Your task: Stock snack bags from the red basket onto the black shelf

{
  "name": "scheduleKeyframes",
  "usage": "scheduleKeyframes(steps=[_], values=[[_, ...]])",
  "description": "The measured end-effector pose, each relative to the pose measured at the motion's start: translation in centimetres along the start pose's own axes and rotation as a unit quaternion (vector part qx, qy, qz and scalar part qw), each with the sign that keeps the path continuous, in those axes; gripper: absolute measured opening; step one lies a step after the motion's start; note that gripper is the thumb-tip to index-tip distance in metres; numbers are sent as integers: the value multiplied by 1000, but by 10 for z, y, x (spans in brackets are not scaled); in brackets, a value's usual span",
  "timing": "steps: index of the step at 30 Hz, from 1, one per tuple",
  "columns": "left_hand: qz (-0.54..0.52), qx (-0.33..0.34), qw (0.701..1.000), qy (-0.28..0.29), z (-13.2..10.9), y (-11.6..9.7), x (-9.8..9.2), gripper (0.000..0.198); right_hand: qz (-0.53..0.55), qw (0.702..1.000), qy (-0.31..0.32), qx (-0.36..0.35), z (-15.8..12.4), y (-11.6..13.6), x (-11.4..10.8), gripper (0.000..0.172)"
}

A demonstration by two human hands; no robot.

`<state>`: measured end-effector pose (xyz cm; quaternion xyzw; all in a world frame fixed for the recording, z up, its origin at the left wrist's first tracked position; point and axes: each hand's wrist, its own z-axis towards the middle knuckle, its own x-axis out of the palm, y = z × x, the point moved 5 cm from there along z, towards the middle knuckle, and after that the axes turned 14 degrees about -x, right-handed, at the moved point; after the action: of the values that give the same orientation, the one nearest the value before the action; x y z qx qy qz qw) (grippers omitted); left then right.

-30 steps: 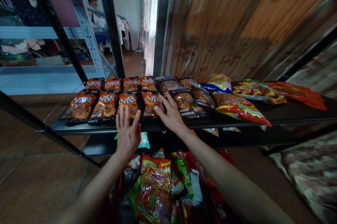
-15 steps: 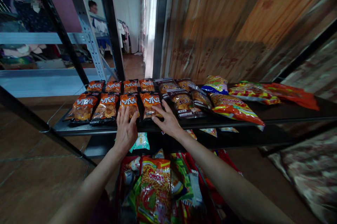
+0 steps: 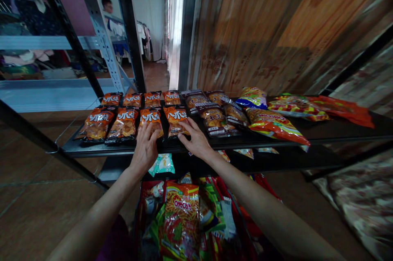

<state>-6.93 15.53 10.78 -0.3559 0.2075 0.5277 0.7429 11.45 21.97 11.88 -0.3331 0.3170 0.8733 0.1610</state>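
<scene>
**Long black shelf (image 3: 346,132) bearing 2 rows of shiny orange-and-black plastic snack packets (image 3: 122,125)**

Behind the shelf hangs a brown, patterned curtain (image 3: 260,28); to the left, a pale-blue metal rack (image 3: 49,95) stands near a person in a white top (image 3: 116,28), beyond whom hang several garments (image 3: 146,38).

The orange packets lie at the shelf's left end, 4 at the back and 4 in front. The left hand (image 3: 145,142), open with fingers slightly bent, rests on the lower part of the front row's 3rd packet from the left. The right hand (image 3: 195,140), also open, has its thumb and fingers spread against the lower right of the 4th. Neither grips anything.

Just right of these are 4 dark-brown plastic packets with checkered tops (image 3: 215,118), then larger red, yellow and blue bags (image 3: 274,124). A teal packet (image 3: 166,163) lies on the lower black shelf (image 3: 190,167). Nearest the viewer, a red container (image 3: 141,195) holds mixed bags, an orange noodle-print bag (image 3: 181,216) uppermost.
</scene>
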Motion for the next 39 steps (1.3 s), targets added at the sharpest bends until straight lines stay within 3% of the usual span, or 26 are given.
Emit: scheduleKeyframes(steps=[10,19,25,29,33,36,39], values=[[22,11,999,25,5,0,-1,43,-3,1000,7,16,1,-2,0,47],[18,-10,1000,-3,-4,-1,-9,47,4,1000,0,14,0,-4,-1,49],[23,14,1000,-10,-9,3,-19,52,0,1000,2,21,-1,-3,-2,53],[4,44,999,-20,-15,-11,-29,49,3,1000,-6,24,-3,-2,-4,53],[-22,84,996,15,-32,-33,-28,43,6,1000,2,14,-5,2,-4,53],[-40,56,998,12,-43,-36,-28,40,-9,1000,-6,20,-7,1,-4,52],[-58,-15,997,-41,-46,-21,-37,39,-35,998,-46,-2,-9,5,-8,51]])
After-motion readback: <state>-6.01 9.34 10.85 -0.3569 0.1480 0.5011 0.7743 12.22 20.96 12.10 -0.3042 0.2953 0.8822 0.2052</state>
